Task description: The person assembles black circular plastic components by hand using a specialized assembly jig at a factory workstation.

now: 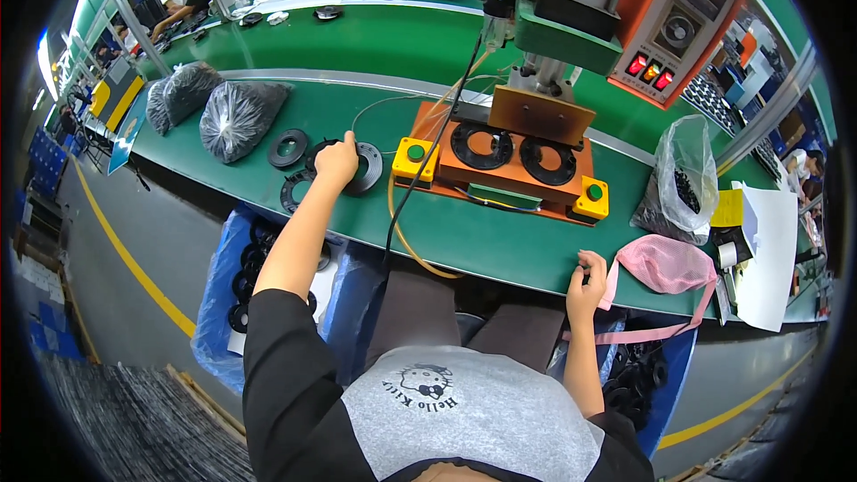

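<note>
My left hand (pixel 336 161) reaches over the green bench with fingers closed at a black plastic ring (pixel 314 153), largely hidden beneath it. Around it lie another black ring (pixel 287 148), a notched black ring (pixel 295 189) and a dark grey disc (pixel 367 170). Over the bench's front edge, my right hand (pixel 586 284) has its fingers curled inward; something small and dark shows between them, too unclear to name. In front of me stands a heat press with an orange base (pixel 430 132). Two black rings (pixel 482 145) (pixel 547 162) sit side by side in it, below a raised brownish plate (pixel 542 114).
Yellow boxes with green buttons (pixel 415 160) (pixel 591 199) flank the base. Filled plastic bags (pixel 239 118) (pixel 680 183) stand at both sides. A pink cloth pouch (pixel 665 263) lies right. Blue bins of black parts (pixel 219 303) (pixel 674 375) are below. A black cable (pixel 435 147) crosses the bench.
</note>
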Motion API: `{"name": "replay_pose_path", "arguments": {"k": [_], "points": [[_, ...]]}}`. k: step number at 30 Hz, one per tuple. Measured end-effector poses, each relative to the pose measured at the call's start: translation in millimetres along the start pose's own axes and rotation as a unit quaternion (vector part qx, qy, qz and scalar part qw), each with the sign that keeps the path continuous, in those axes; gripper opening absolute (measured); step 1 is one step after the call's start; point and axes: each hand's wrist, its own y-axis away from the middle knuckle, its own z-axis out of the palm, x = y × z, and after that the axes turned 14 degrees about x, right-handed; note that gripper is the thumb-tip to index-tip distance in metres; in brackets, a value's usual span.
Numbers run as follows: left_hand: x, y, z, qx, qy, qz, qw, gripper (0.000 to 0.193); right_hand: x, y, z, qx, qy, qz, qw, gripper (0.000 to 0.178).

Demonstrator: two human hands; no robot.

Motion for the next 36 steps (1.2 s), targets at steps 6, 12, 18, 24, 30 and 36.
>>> {"name": "replay_pose_path", "arguments": {"k": [6, 12, 18, 24, 30, 36], "points": [[1.4, -6.5, -5.5, -0.042, 0.017, -0.043, 0.998, 0.023, -0.9, -1.3, 0.5, 0.001, -0.002, -0.007, 1.000, 0.025], [10.6, -13.8, -10.3, -0.062, 0.026, -0.023, 0.997, 0.024, 3.9, -0.4, -1.6, 0.021, -0.010, -0.004, 1.000, 0.022], [5.0, -13.9, -21.9, -0.133, -0.014, -0.059, 0.989, 0.028, -0.1, 0.3, 2.5, 0.030, -0.021, -0.031, 0.999, 0.022], [18.9, 7.2, -93.0, 0.099, 0.097, -0.091, 0.986, 0.019, -27.8, -2.6, -3.5, 0.017, -0.055, -0.025, 0.998, 0.022], [131.4, 102.1, -168.3, -0.076, 0.682, -0.229, 0.690, 0.024, -112.7, -8.7, 19.5, -0.231, -0.228, -0.010, 0.946, 0.060], [181.6, 130.1, -158.4, -0.101, 0.771, -0.106, 0.619, 0.017, -128.1, 0.6, 25.9, -0.278, -0.255, 0.061, 0.924, 0.051]]}}
